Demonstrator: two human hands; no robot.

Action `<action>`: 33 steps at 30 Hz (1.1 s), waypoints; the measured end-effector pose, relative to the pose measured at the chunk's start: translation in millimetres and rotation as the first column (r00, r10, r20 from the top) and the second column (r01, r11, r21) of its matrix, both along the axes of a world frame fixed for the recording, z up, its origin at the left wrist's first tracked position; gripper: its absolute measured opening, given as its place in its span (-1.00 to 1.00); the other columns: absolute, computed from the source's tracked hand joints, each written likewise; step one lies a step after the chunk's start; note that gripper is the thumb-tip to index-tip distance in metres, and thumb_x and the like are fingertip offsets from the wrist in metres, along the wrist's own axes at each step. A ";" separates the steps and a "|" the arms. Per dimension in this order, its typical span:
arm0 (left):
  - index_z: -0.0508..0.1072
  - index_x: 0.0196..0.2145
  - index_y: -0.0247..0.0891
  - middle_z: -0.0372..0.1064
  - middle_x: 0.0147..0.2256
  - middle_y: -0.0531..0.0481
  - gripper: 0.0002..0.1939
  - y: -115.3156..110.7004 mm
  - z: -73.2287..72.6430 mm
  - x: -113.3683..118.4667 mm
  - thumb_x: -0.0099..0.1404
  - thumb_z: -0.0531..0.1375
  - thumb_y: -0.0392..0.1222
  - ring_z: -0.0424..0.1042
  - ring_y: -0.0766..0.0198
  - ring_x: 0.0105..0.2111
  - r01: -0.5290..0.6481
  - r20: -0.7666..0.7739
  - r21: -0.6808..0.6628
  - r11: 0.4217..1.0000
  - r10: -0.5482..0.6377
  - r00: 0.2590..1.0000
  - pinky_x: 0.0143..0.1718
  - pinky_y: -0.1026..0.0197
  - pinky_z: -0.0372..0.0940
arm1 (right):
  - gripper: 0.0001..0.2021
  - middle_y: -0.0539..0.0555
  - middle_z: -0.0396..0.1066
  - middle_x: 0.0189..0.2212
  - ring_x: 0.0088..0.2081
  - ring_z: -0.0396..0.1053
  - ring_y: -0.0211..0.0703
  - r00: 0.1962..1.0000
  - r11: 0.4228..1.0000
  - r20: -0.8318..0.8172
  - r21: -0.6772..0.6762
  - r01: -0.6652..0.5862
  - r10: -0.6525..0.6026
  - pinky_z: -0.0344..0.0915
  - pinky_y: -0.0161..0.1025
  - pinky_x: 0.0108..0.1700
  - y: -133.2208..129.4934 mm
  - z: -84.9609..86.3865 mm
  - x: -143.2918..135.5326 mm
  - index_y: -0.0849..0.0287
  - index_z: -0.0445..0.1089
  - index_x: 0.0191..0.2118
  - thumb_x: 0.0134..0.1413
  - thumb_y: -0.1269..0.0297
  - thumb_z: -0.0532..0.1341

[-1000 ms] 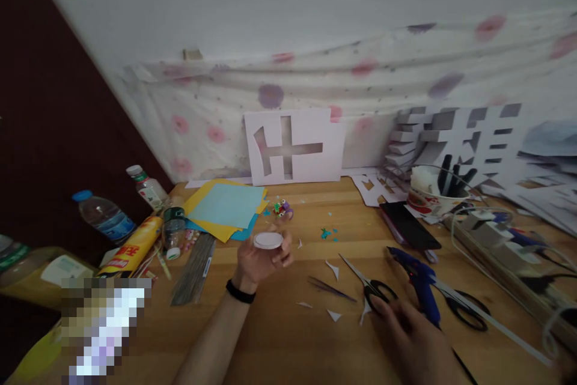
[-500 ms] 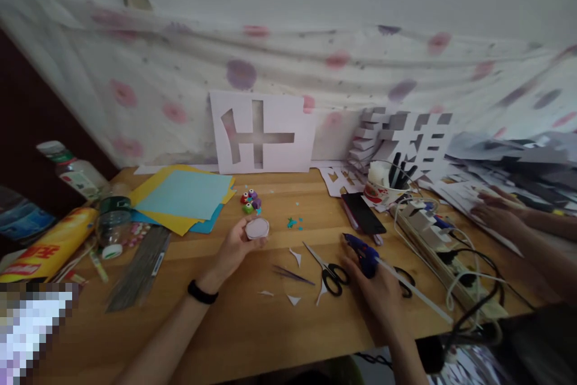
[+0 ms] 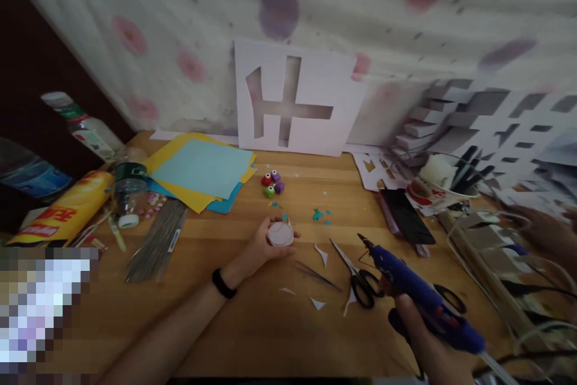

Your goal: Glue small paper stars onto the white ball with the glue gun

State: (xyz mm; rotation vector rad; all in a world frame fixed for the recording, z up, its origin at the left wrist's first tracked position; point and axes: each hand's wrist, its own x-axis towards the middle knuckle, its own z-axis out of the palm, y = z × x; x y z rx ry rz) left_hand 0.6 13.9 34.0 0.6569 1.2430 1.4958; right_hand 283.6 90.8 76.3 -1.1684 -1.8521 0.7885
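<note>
White disc (image 3: pixel 280 233) is held between curled left-hand (image 3: pixel 265 241) fingers; glue gun (image 3: pixel 412 283) is gripped by closed right-hand (image 3: pixel 417 325) fingers.

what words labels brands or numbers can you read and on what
Nothing surely readable.
"什", perhaps: strokes cut through the white standing board
Yellow cylindrical pack: red characters, too blurred
Clear plastic bottle with green label: too small
Clear plastic bottle with blue label: too small
Grey wire bundle, white label: too small
White paper bowl, red print: too blurred
White cut-out sheets: shapes unclear
</note>
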 end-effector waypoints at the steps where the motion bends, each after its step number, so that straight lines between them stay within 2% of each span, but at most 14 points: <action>1: 0.21 -0.06 -0.22 0.53 -0.12 -0.12 -0.29 0.3 -0.7 -1.3 -0.09 0.50 -0.23 0.46 0.24 -0.19 0.003 0.029 0.007 1.000 -0.003 1.000 -0.15 0.19 0.27 | -0.68 0.07 0.48 -0.47 -0.43 0.42 -0.08 0.999 0.999 -0.029 -0.017 -0.046 0.045 0.35 -0.21 -0.38 -4.3 8.5 -11.6 0.10 0.50 -0.35 0.10 -0.08 0.25; 4: 0.23 -0.01 -0.23 0.52 -0.12 -0.10 -0.26 1.2 -3.2 -4.4 -0.08 0.50 -0.22 0.45 0.26 -0.20 -0.004 0.127 0.017 1.000 0.002 0.992 -0.21 0.24 0.26 | -0.61 0.03 0.43 -0.55 -0.47 0.40 -0.11 0.988 0.987 -0.046 -0.063 -0.147 0.145 0.32 -0.23 -0.39 -11.1 25.1 -44.3 0.07 0.47 -0.47 0.07 -0.17 0.24; 7: 0.24 0.01 -0.23 0.51 -0.13 -0.08 -0.21 2.1 -3.5 -5.7 -0.13 0.52 -0.23 0.44 0.29 -0.23 -0.008 0.235 0.004 1.000 0.007 0.972 -0.27 0.28 0.24 | -0.58 0.02 0.41 -0.58 -0.51 0.37 -0.11 0.990 0.982 -0.027 -0.125 -0.139 0.137 0.29 -0.23 -0.45 -11.4 19.7 -60.9 0.07 0.46 -0.47 0.07 -0.21 0.23; 12: 0.33 -0.07 -0.26 0.47 -0.23 0.01 -0.27 1.4 -1.2 -6.2 -0.18 0.54 -0.23 0.42 0.31 -0.28 0.023 0.306 -0.004 1.000 -0.020 0.952 -0.25 0.27 0.25 | -0.59 0.07 0.48 -0.48 -0.45 0.44 -0.07 0.998 0.990 -0.011 -0.124 -0.068 0.067 0.38 -0.23 -0.43 -10.7 -7.1 -62.5 0.09 0.50 -0.41 0.05 -0.18 0.25; 15: 0.36 -0.12 -0.26 0.47 -0.20 -0.01 -0.34 0.3 -2.8 -6.4 -0.17 0.54 -0.22 0.42 0.32 -0.28 0.040 0.278 -0.003 0.999 -0.038 0.960 -0.21 0.25 0.25 | -0.63 0.05 0.45 -0.52 -0.51 0.40 -0.12 0.989 0.979 -0.009 -0.142 -0.146 0.146 0.37 -0.24 -0.45 -12.2 -6.8 -67.1 0.08 0.50 -0.41 0.08 -0.14 0.24; 18: 0.33 -0.18 -0.24 0.46 -0.09 -0.06 -0.36 0.0 -5.8 -6.0 -0.18 0.54 -0.22 0.42 0.32 -0.30 0.041 0.261 0.007 0.999 -0.041 0.965 -0.21 0.22 0.26 | -0.63 0.06 0.47 -0.50 -0.45 0.44 -0.08 0.974 0.962 0.000 -0.154 -0.226 0.228 0.41 -0.23 -0.40 -13.8 -3.8 -70.5 0.08 0.50 -0.41 0.12 -0.13 0.22; 22: 0.30 -0.26 -0.23 0.45 -0.22 0.01 -0.34 1.1 -6.8 -5.3 -0.26 0.56 -0.21 0.39 0.32 -0.33 -0.031 0.193 -0.037 0.999 0.038 0.980 -0.24 0.22 0.25 | -0.66 0.10 0.53 -0.35 -0.25 0.50 0.01 0.988 0.986 0.062 -0.097 -0.134 0.140 0.47 -0.13 -0.20 -16.1 -14.8 -61.3 0.08 0.52 -0.32 0.12 -0.10 0.24; 25: 0.33 -0.25 -0.23 0.40 -0.26 0.06 -0.34 1.8 -3.9 -5.0 -0.28 0.56 -0.21 0.39 0.32 -0.35 -0.018 0.207 -0.044 0.999 0.026 0.978 -0.25 0.21 0.26 | -0.69 0.09 0.53 -0.34 -0.25 0.50 0.00 0.993 0.991 0.058 -0.087 -0.101 0.106 0.48 -0.12 -0.18 -17.3 -21.0 -55.3 0.08 0.51 -0.31 0.13 -0.08 0.25; 27: 0.35 -0.21 -0.23 0.38 -0.25 0.07 -0.35 1.7 -1.2 -4.5 -0.25 0.55 -0.22 0.41 0.31 -0.33 -0.008 0.258 -0.039 0.999 0.018 0.966 -0.23 0.21 0.28 | -0.69 0.08 0.53 -0.37 -0.30 0.50 -0.04 0.990 0.986 0.040 -0.099 -0.131 0.135 0.47 -0.17 -0.25 -17.0 -17.6 -57.3 0.07 0.51 -0.32 0.14 -0.07 0.25; 31: 0.42 -0.18 -0.24 0.37 -0.23 0.05 -0.42 -0.3 1.1 -3.6 -0.17 0.53 -0.19 0.41 0.30 -0.24 -0.026 0.400 -0.013 1.000 0.029 0.916 -0.10 0.19 0.29 | -0.67 0.06 0.50 -0.45 -0.41 0.46 -0.08 0.974 0.966 0.010 -0.130 -0.222 0.225 0.40 -0.22 -0.39 -13.9 -0.1 -70.7 0.08 0.51 -0.39 0.13 -0.09 0.24; 33: 0.43 -0.15 -0.23 0.38 -0.22 0.03 -0.41 -1.4 0.4 -3.7 -0.15 0.52 -0.18 0.42 0.27 -0.23 0.000 0.410 -0.006 1.000 0.003 0.912 -0.08 0.17 0.29 | -0.63 0.05 0.47 -0.49 -0.44 0.43 -0.09 0.969 0.959 0.008 -0.144 -0.245 0.249 0.36 -0.23 -0.41 -11.4 6.9 -76.4 0.07 0.49 -0.43 0.13 -0.12 0.22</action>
